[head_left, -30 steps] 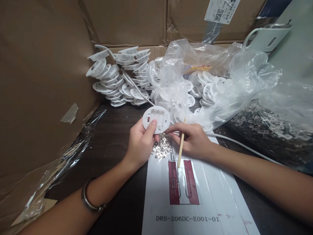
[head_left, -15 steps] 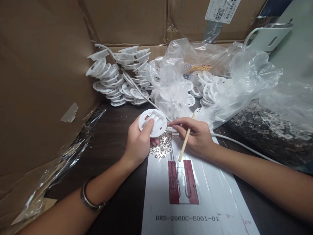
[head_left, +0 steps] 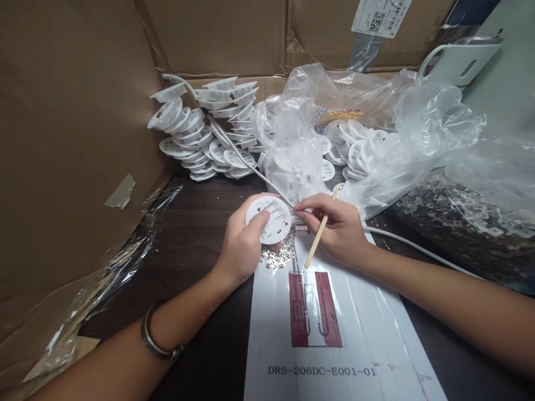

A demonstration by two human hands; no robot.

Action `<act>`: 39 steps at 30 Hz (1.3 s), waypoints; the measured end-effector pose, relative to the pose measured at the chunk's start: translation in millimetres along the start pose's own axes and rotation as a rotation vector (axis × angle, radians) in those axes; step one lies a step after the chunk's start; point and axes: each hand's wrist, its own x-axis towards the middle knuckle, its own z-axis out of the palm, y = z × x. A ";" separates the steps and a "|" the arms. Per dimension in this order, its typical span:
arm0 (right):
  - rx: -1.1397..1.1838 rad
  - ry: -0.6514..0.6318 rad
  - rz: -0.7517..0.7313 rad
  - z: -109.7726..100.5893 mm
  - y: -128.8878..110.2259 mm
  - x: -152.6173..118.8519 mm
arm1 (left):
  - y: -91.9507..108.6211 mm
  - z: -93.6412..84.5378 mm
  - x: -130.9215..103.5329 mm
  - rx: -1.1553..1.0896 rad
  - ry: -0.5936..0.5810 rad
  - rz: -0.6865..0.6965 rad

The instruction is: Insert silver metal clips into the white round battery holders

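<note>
A round white plastic part (head_left: 273, 223) with slots is gripped by my left hand (head_left: 243, 239), its thumb lying across the face. Just right of the part is my right hand (head_left: 336, 228), closed, a pale wooden stick (head_left: 316, 245) slanting down between its fingers. Its thumb and index fingertips are pinched together near the part's edge; whether they hold a small piece is too small to tell. Small shiny metal pieces (head_left: 278, 257) are heaped under the round part, at the top of a white printed sheet (head_left: 276, 334).
Stacks of round white parts (head_left: 192, 139) stand at the back left. Crumpled clear plastic (head_left: 305, 161) covers more of them. At the right lies a bag of metal pieces (head_left: 468, 217). A white cable (head_left: 246, 161) crosses behind my hands. Cardboard walls (head_left: 221, 39) enclose the back and left.
My left hand has moved slightly right and down with the round part, which is now turned and tilted differently. The right hand, still with the stick, has shifted very little.
</note>
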 end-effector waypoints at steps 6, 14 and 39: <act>0.116 0.030 0.016 3.4 0.6 -3.4 | -7.5 -5.2 -0.5 0.132 -0.004 0.098; 0.089 0.073 0.003 3.9 0.5 -4.7 | -4.2 -3.4 -1.4 0.159 -0.057 0.117; 0.090 -0.056 -0.023 2.0 -3.4 -3.4 | 2.1 -2.3 -2.0 0.273 -0.043 0.212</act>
